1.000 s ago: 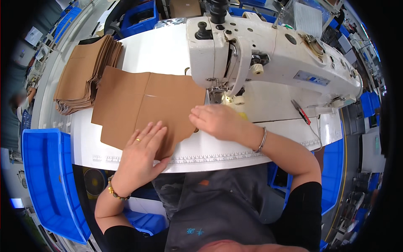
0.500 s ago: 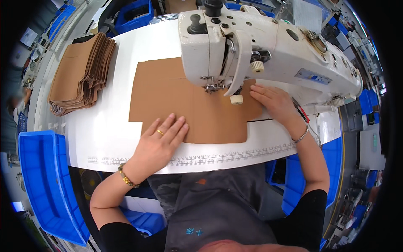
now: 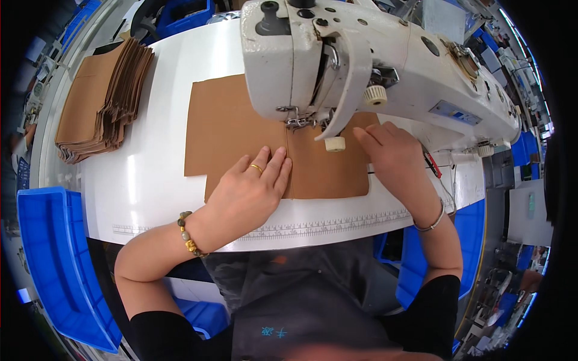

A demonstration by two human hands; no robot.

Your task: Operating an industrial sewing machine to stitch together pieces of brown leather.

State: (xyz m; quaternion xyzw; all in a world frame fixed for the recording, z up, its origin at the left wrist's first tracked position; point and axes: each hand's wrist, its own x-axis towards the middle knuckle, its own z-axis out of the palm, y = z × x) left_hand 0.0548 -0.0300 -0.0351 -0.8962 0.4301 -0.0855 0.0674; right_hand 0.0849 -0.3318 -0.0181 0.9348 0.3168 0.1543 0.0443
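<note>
A flat piece of tan brown material (image 3: 241,129) lies on the white table (image 3: 150,180), its middle running under the head of a white sewing machine (image 3: 373,66). The left hand (image 3: 247,192) rests on it palm down, fingers spread open and flat, grasping nothing, just beside a straight seam line (image 3: 288,162) that leads up to the presser foot (image 3: 295,123); pressing this way appears to keep the sheet smooth and aligned. The right hand (image 3: 391,153) lies on the sheet's right part, fingers extended and close together, tips near the needle area, likewise flat and not clamped on anything, seemingly steadying that side. A stack of similar brown pieces (image 3: 99,102) sits well apart at the table's far left, and a blue bin (image 3: 51,259) stands beside the table's left edge.
</note>
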